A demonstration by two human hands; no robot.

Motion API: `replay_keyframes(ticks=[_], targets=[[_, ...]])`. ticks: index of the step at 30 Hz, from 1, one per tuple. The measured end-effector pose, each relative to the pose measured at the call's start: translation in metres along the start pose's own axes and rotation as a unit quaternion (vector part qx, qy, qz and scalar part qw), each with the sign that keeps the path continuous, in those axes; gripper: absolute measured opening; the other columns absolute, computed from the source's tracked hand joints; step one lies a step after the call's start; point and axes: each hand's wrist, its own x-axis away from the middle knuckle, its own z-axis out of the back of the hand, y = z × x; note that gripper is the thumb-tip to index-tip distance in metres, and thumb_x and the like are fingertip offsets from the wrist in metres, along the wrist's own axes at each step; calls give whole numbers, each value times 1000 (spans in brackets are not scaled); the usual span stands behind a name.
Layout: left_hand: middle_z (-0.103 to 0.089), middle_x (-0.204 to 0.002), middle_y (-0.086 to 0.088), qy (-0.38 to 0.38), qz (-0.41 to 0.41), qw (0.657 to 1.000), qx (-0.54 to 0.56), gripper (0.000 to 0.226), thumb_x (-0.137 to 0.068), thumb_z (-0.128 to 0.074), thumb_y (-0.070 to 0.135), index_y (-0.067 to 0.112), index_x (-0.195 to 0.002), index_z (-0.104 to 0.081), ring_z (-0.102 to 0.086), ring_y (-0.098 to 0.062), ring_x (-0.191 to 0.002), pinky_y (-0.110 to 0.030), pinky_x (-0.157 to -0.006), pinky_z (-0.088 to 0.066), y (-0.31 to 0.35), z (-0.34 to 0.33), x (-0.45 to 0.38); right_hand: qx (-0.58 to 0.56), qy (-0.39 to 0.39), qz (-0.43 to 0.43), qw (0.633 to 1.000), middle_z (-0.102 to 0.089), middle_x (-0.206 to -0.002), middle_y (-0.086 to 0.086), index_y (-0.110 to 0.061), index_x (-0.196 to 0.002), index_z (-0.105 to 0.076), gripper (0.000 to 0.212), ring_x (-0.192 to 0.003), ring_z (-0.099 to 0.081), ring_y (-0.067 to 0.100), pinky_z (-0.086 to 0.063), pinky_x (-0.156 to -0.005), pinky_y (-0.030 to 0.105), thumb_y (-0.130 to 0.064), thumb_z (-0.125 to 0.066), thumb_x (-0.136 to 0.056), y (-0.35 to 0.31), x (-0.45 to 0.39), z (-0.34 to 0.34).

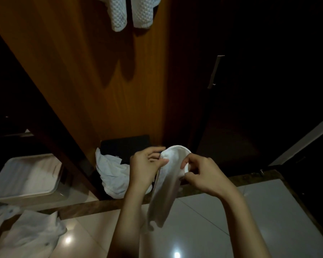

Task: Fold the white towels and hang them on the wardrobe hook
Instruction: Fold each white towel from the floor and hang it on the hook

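A white towel (166, 185) hangs folded lengthwise between my two hands, its lower end dangling over the tiled floor. My left hand (147, 168) pinches its top left edge. My right hand (201, 174) grips the top right edge with curled fingers. Two white waffle-weave towels (131, 12) hang side by side high on the brown wardrobe door (101, 81); the hook itself is out of view. More white cloth (112, 174) lies crumpled at the foot of the door.
A pale plastic tub (24, 179) stands at the left. White garments (30, 231) lie on the floor at the lower left. A dark box (125, 146) sits behind the crumpled cloth. A dark wardrobe door with a metal handle (215, 71) is at the right.
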Motion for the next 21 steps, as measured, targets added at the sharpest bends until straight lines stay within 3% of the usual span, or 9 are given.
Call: replay_keyframes(ticks=[2,5,8,11,14,17,21], targets=[[-67,-75,18,-12,-4,1000,9,27,-73,-77,8,30,-87,-70,-66,3,-77,-9,-59,-50,2,-3,1,10,-4,9,1000,-66,-78,-2,-29,-91,-56,18,-66,-65,9,-56,-57,23,-12,-59,-85,-4,1,2],[-65,-66,24,-18,-9,999,28,31,-73,-77,8,37,-74,-66,-64,10,-71,-5,-56,-46,6,-6,2,48,14,27,998,-67,-77,-8,-30,-90,-56,10,-68,-64,3,-54,-58,20,-21,-58,-91,-9,-2,1],[-65,-65,27,-39,-17,998,45,29,-75,-75,7,35,-75,-67,-64,10,-73,-4,-57,-46,10,-9,3,131,73,64,987,-62,-77,-13,-30,-83,-63,5,-69,-59,0,-47,-61,17,-31,-62,-88,-12,-2,1],[-68,-70,22,-58,-21,996,61,26,-77,-73,6,31,-79,-69,-65,8,-75,-5,-60,-46,12,-11,4,263,172,128,941,-55,-91,-5,-25,-83,-74,13,-87,-50,13,-37,-70,25,-34,-75,-74,-12,-3,6],[-68,-74,20,-85,-23,994,60,26,-80,-69,4,30,-82,-69,-65,8,-77,-4,-62,-46,13,-12,4,321,194,170,911,-65,-86,-5,-28,-77,-74,13,-86,-55,22,-33,-72,31,-39,-75,-69,-15,-2,10],[-69,-74,21,-116,-27,992,46,30,-81,-68,5,34,-82,-68,-65,7,-79,-5,-64,-47,13,-14,3,313,201,172,912,-63,-70,-12,-30,-78,-73,13,-76,-52,16,-28,-73,31,-41,-75,-70,-14,1,10],[-70,-73,22,-127,-28,990,54,28,-79,-71,5,33,-79,-67,-66,7,-77,-4,-62,-46,12,-15,4,274,192,126,934,-46,-71,-17,-32,-81,-71,15,-80,-43,10,-17,-72,26,-41,-76,-70,-12,-1,8]])
